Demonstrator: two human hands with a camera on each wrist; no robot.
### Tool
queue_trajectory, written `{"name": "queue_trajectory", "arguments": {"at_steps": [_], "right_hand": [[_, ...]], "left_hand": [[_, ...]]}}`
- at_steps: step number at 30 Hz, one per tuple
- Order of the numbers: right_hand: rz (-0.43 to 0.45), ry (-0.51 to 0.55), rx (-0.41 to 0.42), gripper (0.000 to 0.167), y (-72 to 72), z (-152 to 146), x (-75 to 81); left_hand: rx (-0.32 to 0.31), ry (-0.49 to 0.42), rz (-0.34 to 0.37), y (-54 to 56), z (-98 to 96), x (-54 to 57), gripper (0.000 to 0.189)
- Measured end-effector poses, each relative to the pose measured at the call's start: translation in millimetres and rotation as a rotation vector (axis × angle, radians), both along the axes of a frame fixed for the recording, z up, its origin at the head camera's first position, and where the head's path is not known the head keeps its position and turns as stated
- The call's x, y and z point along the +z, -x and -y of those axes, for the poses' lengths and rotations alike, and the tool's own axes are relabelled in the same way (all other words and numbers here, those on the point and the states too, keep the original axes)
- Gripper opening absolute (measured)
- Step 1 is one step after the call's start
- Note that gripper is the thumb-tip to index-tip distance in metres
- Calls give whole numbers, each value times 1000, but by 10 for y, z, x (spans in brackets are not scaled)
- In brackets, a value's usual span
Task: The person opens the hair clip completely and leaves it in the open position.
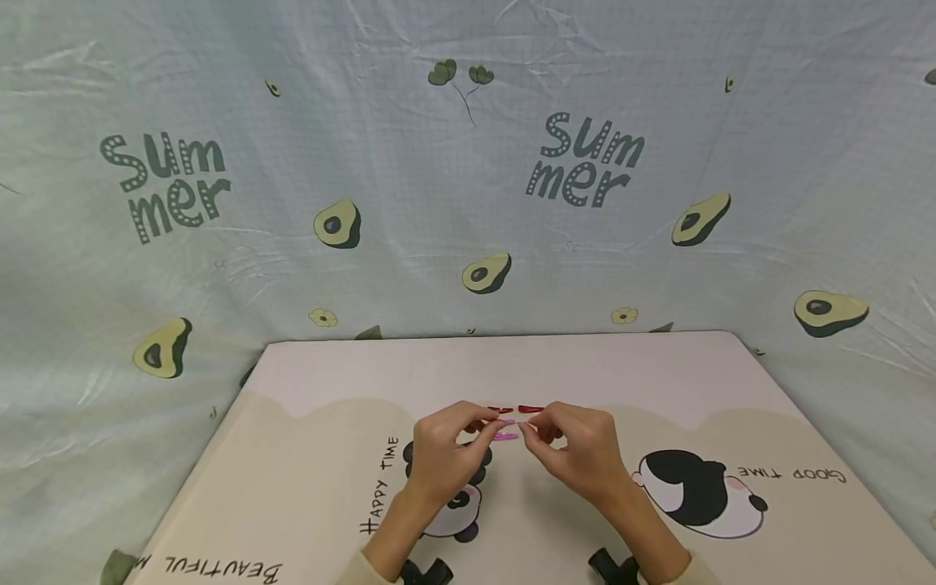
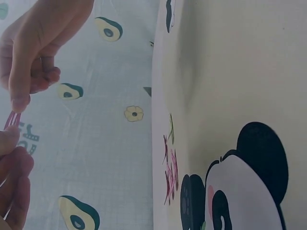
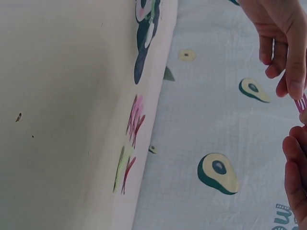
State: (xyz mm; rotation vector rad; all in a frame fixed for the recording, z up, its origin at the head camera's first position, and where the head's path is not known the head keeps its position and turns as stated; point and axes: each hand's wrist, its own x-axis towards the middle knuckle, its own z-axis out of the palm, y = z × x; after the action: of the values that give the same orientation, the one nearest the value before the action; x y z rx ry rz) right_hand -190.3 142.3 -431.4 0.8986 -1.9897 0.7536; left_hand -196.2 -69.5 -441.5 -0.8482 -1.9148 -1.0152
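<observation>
Both hands meet over the table's far middle, with one slim pink hair clip [image 3: 300, 103] between them. My left hand [image 1: 448, 451] pinches one end with thumb and fingertips. My right hand [image 1: 581, 451] pinches the other end in the same way. Narrow slits show along the clip's length, while its ends are covered by the fingers. Below and beyond the hands lie more clips on the table: several pink clips [image 3: 136, 112], a red clip [image 1: 531, 409] and a green clip [image 3: 121, 167]. In the head view the right hand hides the green one.
The table [image 1: 329, 366] carries a beige printed cover with a panda [image 1: 457, 512] and a black-and-white dog [image 1: 698, 491]. Behind it hangs a pale curtain [image 1: 409, 162] printed with avocados. Dark straps [image 1: 614, 566] sit at the wrists.
</observation>
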Motion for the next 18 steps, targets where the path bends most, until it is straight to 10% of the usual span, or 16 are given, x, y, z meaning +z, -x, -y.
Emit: {"name": "queue_trajectory", "arguments": {"at_steps": [18], "right_hand": [[26,3,16,18,9,-10,-13]], "left_hand": [[3,-12,-34,12,-12,-19,13]]}}
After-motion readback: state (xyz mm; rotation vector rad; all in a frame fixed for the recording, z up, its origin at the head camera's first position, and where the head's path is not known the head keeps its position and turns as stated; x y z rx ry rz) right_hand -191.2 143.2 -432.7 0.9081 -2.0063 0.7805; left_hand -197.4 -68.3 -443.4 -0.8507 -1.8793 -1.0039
